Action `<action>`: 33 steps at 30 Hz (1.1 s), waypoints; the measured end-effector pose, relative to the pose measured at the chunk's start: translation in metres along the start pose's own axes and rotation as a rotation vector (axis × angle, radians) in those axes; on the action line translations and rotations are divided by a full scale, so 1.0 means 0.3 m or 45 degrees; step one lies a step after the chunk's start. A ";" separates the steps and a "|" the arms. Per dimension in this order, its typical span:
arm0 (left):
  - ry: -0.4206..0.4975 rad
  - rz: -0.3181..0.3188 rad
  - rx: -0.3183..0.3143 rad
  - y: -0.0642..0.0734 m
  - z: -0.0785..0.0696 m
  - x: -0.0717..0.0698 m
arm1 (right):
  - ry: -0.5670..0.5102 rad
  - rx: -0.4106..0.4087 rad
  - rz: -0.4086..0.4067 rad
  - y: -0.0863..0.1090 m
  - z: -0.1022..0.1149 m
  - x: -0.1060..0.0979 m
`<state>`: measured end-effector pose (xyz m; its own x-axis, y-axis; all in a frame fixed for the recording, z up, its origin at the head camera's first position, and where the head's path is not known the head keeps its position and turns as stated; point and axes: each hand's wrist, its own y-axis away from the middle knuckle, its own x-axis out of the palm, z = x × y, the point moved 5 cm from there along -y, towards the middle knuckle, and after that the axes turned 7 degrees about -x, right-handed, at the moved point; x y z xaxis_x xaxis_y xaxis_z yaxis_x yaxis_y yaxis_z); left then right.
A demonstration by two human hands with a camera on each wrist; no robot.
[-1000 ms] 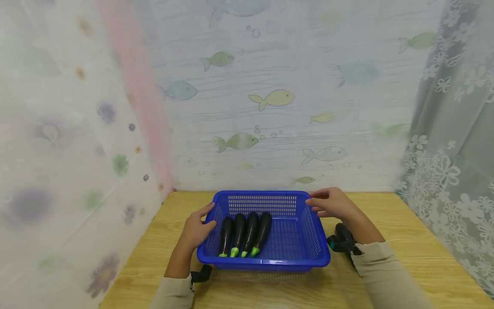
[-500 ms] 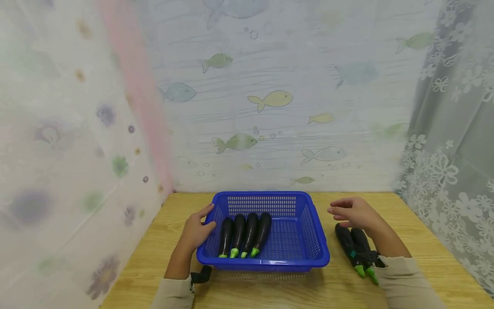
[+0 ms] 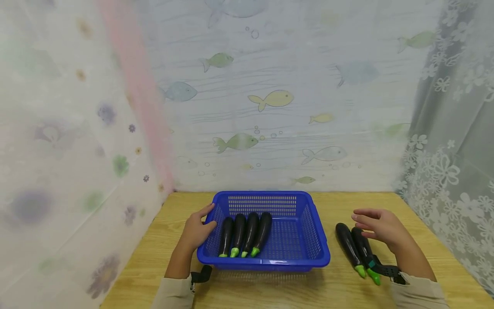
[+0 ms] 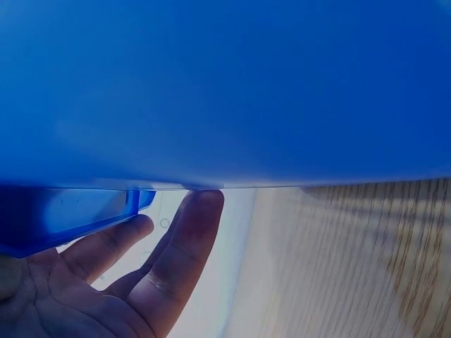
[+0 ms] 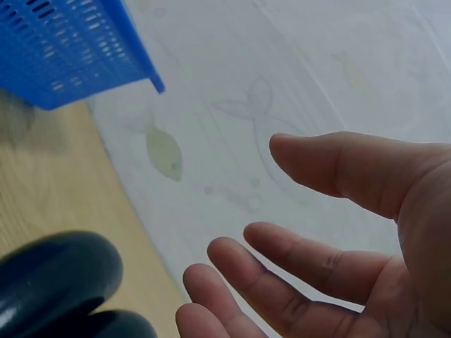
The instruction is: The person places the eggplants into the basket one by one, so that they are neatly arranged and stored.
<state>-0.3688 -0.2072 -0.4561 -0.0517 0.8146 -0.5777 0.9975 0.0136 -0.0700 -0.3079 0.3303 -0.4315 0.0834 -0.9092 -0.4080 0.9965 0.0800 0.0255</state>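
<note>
A blue plastic basket (image 3: 266,261) stands on the wooden table. My left hand (image 3: 196,230) holds its left rim, the thumb over the edge; the left wrist view shows its fingers (image 4: 180,260) against the basket's outer side. Several dark eggplants (image 3: 239,234) lie side by side in the basket's left half, green stem ends toward me. To the right of the basket, two more eggplants lie on the table, a left one (image 3: 347,244) and a right one (image 3: 360,242). My right hand (image 3: 382,227) hovers over the right one's far end, fingers spread from the thumb and holding nothing.
The wooden table (image 3: 170,214) meets a fish-print sheet (image 3: 270,163) at the back. A flowered sheet (image 3: 77,171) hangs along the left and a lace curtain (image 3: 447,171) along the right.
My right hand has left the basket's right rim and moved right, over the two eggplants on the table, which now show more fully. The left hand and basket have stayed in place.
</note>
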 end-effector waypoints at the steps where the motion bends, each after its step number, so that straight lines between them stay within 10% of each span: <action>1: -0.004 -0.001 -0.004 0.001 0.000 0.001 | -0.006 -0.002 -0.004 0.006 -0.007 -0.007; 33: 0.000 0.006 -0.076 0.004 0.001 -0.004 | -0.022 0.366 -0.028 0.023 -0.239 -0.104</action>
<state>-0.3676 -0.2084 -0.4558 -0.0470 0.8147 -0.5779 0.9988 0.0445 -0.0186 -0.3042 0.3884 -0.4839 0.0598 -0.9164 -0.3959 0.9596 -0.0565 0.2755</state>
